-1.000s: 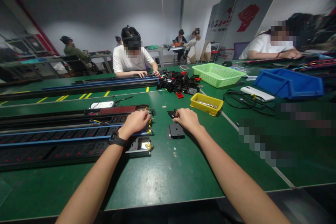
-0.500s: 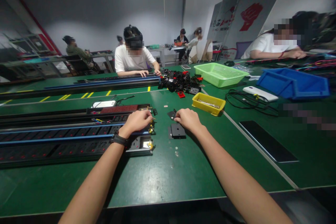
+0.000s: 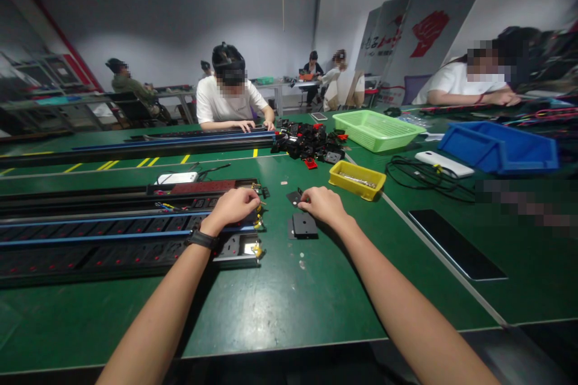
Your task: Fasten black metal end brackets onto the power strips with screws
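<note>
My left hand (image 3: 235, 204), with a black watch (image 3: 202, 239) on its wrist, rests at the right end of several long power strips (image 3: 149, 251). Its fingertips are pinched together beside yellow wire ends (image 3: 258, 249); what they hold is too small to make out. My right hand (image 3: 327, 206) is closed with thumb and finger on the edge of a small black plate (image 3: 294, 197) above the table. Just below that hand lie stacked square black plates (image 3: 305, 226), the top one with a small central hole.
A yellow tray (image 3: 377, 194) of small metal parts stands beyond my right hand. Behind it are a pile of black and red parts (image 3: 307, 143), a green basket (image 3: 379, 145) and a blue bin (image 3: 487, 159). A black phone-like slab (image 3: 456, 245) lies right. A co-worker (image 3: 232, 99) sits opposite.
The view has shifted very slightly. Both hands keep almost the same places and the same pinched grips.
</note>
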### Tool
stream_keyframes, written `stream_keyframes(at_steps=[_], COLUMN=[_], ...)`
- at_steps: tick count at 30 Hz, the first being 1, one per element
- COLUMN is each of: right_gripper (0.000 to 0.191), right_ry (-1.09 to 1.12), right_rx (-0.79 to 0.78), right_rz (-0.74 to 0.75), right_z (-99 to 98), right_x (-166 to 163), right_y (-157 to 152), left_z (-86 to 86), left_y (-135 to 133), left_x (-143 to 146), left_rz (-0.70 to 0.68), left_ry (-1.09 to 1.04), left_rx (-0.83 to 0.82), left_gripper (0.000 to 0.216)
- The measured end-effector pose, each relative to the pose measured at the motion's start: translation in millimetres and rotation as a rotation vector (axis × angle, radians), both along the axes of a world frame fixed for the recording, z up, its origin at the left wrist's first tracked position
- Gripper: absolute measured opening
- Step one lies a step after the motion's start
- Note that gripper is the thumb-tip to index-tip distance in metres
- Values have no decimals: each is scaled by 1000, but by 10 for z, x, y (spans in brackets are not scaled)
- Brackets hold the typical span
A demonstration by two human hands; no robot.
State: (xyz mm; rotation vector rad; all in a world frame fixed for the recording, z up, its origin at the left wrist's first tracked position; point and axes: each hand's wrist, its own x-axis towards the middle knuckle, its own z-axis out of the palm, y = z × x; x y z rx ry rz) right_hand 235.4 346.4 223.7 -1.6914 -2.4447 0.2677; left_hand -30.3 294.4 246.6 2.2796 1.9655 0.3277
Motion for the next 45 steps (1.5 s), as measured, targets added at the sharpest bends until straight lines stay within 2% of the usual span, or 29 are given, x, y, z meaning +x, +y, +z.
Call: stream_keyframes(at_steps=[4,7,13,18,25,31,35,40,45], right_gripper=[28,31,39,45,51,35,27,17,15], right_ry=[89,153,97,100,134,202,267,306,278], right_rx=[72,117,181,207,149,200,213,155,220], right_rz=[21,142,337,383,413,329,379,433,449], right_z=[66,84,-64,-160,-185,-188,-156,-107,-121], right_x=[-63,-197,-493,-604,-614,-609,-702,-849,-877], right_y=[-86,-215,-415,-469,-466,-392,-279,-140,-71], left_z=[18,24,3,-1,-45,-87,-94,-61,-35], left_y=[-41,-64,-104,-134,-111,-53,-26,-33,-68], left_x=[56,81,142,162,117,-14,-76,-98,-46], left_rz=[28,22,72,76,66,-53,-58,29,99], left_ry=[51,78,161,163,139,33,-27,-79,-69], left_rx=[21,23,59,73,91,92,72,2,-21], left_gripper=[34,34,32,30,31,27,28,28,29])
